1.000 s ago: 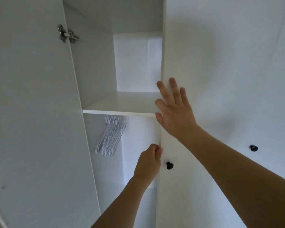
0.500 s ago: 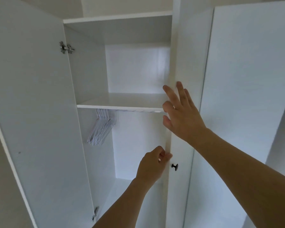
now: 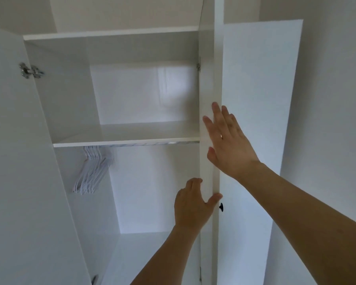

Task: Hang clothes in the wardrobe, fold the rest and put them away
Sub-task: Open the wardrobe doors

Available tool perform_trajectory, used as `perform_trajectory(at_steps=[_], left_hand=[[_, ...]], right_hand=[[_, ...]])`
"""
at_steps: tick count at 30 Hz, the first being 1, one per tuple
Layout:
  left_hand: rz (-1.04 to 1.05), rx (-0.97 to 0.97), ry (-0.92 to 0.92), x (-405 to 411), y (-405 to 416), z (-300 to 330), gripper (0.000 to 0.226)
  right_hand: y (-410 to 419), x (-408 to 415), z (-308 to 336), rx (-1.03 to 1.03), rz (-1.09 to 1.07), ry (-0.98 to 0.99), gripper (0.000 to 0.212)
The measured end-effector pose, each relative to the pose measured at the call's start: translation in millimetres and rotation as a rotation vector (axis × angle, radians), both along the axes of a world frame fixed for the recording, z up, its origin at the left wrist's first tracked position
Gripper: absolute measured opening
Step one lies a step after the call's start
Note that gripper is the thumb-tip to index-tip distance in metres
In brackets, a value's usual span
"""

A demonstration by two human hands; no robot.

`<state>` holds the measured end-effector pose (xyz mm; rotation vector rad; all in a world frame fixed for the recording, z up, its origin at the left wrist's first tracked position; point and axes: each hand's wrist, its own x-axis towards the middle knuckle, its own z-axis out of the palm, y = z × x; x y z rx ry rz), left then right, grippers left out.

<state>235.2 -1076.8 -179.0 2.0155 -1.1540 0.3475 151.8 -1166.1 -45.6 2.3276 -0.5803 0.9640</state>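
Our left hand (image 3: 190, 206) grips the right door's (image 3: 255, 120) edge, thumb hooked round it; our right hand (image 3: 227, 140) lies flat on it, fingers straight. Inside the wardrobe (image 3: 132, 138) hang only bare hangers (image 3: 90, 171) — no clothes in view, so everything's left.

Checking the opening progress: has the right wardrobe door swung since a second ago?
Yes. The right door has swung outward, away from the shelf, exposing more interior; the right hand presses it.
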Motion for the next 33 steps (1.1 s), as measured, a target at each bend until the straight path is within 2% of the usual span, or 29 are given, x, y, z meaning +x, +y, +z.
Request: perform_trajectory(at_steps=[6,9,13,22,29,30,33], left_hand=[[-0.031,0.076,0.022,-23.5,-35.5,-1.8,0.091],[-0.032,0.064,-0.022,-31.4,-47.6,-4.2,0.104],[-0.033,-0.005,-0.084,-33.5,-52.7,-14.1,0.093],[-0.035,0.016,-0.077,-36.8,-52.1,-12.7,0.091],[-0.176,0.068,0.049,-36.7,-51.3,-7.0,0.093],[-0.166,0.051,0.001,-35.9,-49.7,-6.7,0.089],[-0.09,-0.07,-0.306,-33.5,-44.2,-7.3,0.069]], right_hand=[[-25.9,-32.9,-3.0,0.01,-0.109,0.022,0.08],[-35.2,-45.7,-2.5,0.013,-0.118,0.032,0.079],[-42.4,-50.9,-4.1,-0.008,-0.11,0.042,0.078],[-43.2,-52.6,-10.1,0.012,-0.148,0.028,0.075],[-42.2,-68.7,-19.5,0.156,-0.042,0.016,0.066],[-41.4,-72.3,-21.7,0.177,-0.042,0.009,0.065],[-37.6,-84.1,-29.0,0.237,-0.087,-0.018,0.068]])
